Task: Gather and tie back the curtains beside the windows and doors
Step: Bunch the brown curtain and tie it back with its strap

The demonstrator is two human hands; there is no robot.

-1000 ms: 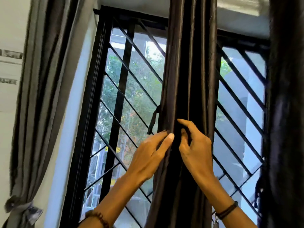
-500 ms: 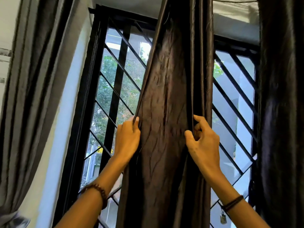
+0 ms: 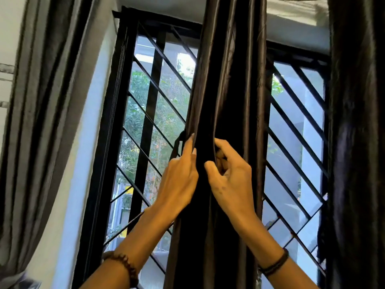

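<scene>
A dark brown satin curtain (image 3: 227, 84) hangs in narrow folds down the middle of the barred window (image 3: 158, 113). My left hand (image 3: 179, 180) grips the curtain's left edge, fingers pointing up along the fold. Right beside it, my right hand (image 3: 231, 180) pinches the pleats, with its fingers curled round the gathered cloth. The two hands are almost touching. A dark strap (image 3: 177, 144) hangs just left of my left fingertips.
A grey curtain (image 3: 41, 122) hangs at the far left, tied low down near the bottom corner. Another dark curtain (image 3: 358, 142) covers the right edge. Black diagonal window bars (image 3: 295, 130) stand behind the cloth. A white wall strip (image 3: 87, 142) runs beside the frame.
My left hand has pulled the spread left edge of the curtain rightwards to my right hand, so the wide panel is folded narrow again. My right hand has held its place on the pleats.
</scene>
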